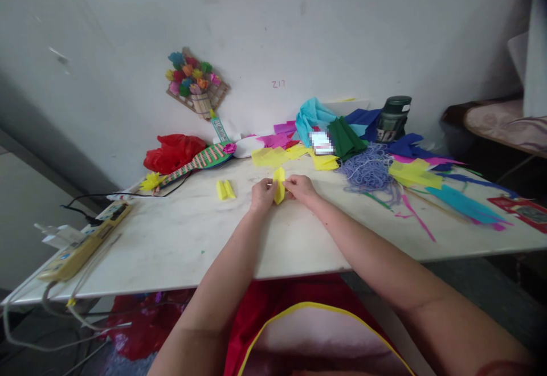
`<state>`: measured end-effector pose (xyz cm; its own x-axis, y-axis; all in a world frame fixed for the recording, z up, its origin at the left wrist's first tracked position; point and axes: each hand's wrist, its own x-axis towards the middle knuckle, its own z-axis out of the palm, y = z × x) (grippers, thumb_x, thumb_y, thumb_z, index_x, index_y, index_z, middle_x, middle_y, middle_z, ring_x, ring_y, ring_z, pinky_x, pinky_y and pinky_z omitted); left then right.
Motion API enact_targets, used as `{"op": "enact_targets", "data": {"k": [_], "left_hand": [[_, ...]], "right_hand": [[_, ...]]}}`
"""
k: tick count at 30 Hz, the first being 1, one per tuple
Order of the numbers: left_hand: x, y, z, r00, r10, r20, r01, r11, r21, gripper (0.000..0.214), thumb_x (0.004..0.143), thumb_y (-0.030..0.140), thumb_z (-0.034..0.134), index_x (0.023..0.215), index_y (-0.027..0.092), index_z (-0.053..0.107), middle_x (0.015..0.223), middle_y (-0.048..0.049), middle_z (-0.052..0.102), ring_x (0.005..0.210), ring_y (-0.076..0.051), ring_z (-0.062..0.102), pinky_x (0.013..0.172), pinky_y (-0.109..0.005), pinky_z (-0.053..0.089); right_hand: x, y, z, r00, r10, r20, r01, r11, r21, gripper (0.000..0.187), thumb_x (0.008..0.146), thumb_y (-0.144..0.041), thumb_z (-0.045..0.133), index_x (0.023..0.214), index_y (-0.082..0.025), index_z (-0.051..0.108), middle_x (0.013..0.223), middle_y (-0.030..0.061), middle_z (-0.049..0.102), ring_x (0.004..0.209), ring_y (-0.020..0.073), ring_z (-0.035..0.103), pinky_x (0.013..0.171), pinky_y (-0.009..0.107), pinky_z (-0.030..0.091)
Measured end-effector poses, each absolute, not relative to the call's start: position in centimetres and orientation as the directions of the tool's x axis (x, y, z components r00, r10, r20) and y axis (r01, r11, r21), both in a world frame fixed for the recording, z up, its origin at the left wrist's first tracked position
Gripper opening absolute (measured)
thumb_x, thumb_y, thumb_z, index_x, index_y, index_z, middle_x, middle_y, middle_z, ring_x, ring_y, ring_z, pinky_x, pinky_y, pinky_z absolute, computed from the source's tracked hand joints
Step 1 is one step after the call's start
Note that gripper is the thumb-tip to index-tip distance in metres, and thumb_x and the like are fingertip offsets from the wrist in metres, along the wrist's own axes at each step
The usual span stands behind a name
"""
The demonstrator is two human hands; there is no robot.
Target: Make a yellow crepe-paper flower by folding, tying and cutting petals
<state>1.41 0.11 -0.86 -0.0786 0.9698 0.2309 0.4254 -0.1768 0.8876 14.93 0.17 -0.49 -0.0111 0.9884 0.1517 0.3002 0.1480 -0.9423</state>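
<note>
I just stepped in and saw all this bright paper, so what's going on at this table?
A person at a white table pinches a folded yellow paper between the left hand and the right hand, near the table's middle. Two more folded yellow pieces lie just left of the hands. Behind them, coloured paper sheets, purple yarn and a dark green jar sit along the wall side.

White table (179,245) — coloured paper sheets (273,155); purple yarn (368,169); power strip (77,249).
</note>
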Motion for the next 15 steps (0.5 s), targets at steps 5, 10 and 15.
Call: {"op": "enact_targets", "data": {"k": [5,10,15], "left_hand": [[1.5,-0.2,-0.8,-0.075,0.945,0.318,0.534,-0.232,0.813,0.024,0.069,0.033,0.054,0.083,0.015,0.062,0.055,-0.0008,0.060,0.049,-0.011,0.053,0.049,-0.020,0.038],[1.8,-0.8,-0.2,-0.112,0.925,0.364,0.523,-0.257,0.813,0.018,0.067,0.030,0.055,0.079,0.017,0.056,0.058,-0.0003,0.061,0.052,-0.012,0.054,0.052,-0.021,0.039],[2.0,-1.2,0.0,-0.095,0.903,0.419,0.567,-0.297,0.769,0.013,0.068,0.026,0.054,0.078,0.020,0.051,0.054,0.0019,0.057,0.051,-0.012,0.051,0.054,-0.022,0.037]], "right_hand": [[14.9,0.2,-0.6,-0.004,0.985,0.173,0.270,0.167,-0.948,0.015,0.068,-0.028,0.055,0.058,-0.017,0.051,0.057,-0.0026,0.055,0.040,0.0071,0.050,0.041,0.019,0.043],[14.7,-0.2,-0.1,-0.002,0.990,0.142,0.202,0.139,-0.970,0.014,0.068,-0.026,0.055,0.057,-0.017,0.051,0.057,-0.0025,0.055,0.040,0.0070,0.049,0.041,0.020,0.045],[14.7,-0.4,0.2,-0.005,0.995,0.101,0.145,0.101,-0.984,0.012,0.067,-0.024,0.057,0.059,-0.016,0.052,0.056,-0.0019,0.056,0.039,0.0075,0.050,0.040,0.021,0.044]]}}
